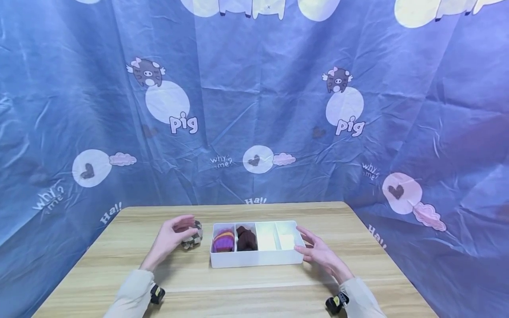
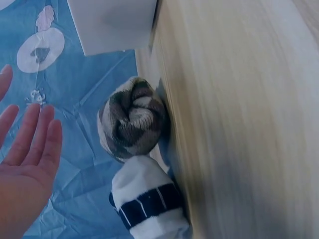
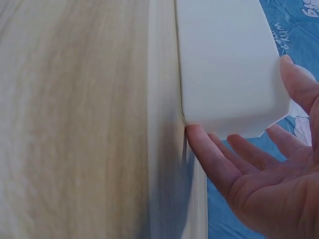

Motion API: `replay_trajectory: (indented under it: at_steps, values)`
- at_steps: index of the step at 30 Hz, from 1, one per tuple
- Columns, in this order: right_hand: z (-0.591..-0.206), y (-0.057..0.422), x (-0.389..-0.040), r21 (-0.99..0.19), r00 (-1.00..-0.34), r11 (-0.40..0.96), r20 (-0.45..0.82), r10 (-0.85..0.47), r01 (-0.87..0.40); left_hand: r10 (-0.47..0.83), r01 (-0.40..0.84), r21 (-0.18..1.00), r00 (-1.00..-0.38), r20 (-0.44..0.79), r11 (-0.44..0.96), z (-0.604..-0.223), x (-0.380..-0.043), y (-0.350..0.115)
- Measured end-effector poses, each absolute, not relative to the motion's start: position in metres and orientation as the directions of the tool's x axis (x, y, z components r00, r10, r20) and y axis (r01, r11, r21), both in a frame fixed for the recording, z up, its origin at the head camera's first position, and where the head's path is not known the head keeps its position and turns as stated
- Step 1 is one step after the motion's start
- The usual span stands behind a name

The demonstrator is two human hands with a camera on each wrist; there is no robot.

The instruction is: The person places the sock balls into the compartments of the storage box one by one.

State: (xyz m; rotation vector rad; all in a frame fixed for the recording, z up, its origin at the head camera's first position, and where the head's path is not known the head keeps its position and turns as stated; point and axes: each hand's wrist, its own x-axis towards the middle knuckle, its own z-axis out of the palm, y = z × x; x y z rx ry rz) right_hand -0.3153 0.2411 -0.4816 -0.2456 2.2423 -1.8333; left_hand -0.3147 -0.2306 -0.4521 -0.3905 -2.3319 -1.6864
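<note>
My left hand (image 1: 173, 236) hovers over the left part of the table, its fingers apart and loosely bent. Just beside it lies a rolled checkered sock (image 1: 193, 238) in brown, grey and cream, apart from the fingers in the left wrist view. Against that roll sits a white sock (image 2: 142, 181) with a navy band, which the head view hides. A long white divided box (image 1: 258, 259) holds a purple striped sock (image 1: 223, 242) and a dark brown sock (image 1: 246, 240) in its two left compartments. At the box's right end, my right hand (image 1: 320, 255) touches with spread fingers and thumb.
The pale wooden table (image 1: 254, 291) carries everything. A blue printed cloth (image 1: 254, 110) hangs behind it and along both sides. Dividers split the box, and the two right compartments show white floors. Small black devices (image 1: 157, 293) are strapped at both wrists.
</note>
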Motion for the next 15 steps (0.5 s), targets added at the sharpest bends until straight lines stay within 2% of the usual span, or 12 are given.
replay_trajectory:
  at_steps: [15]
  values:
    - [-0.481, 0.242, -0.313, -0.978, -0.958, 0.206, -0.070, -0.277, 0.012, -0.019, 0.357, 0.847, -0.918, 0.395, 0.394, -0.457, -0.311, -0.263]
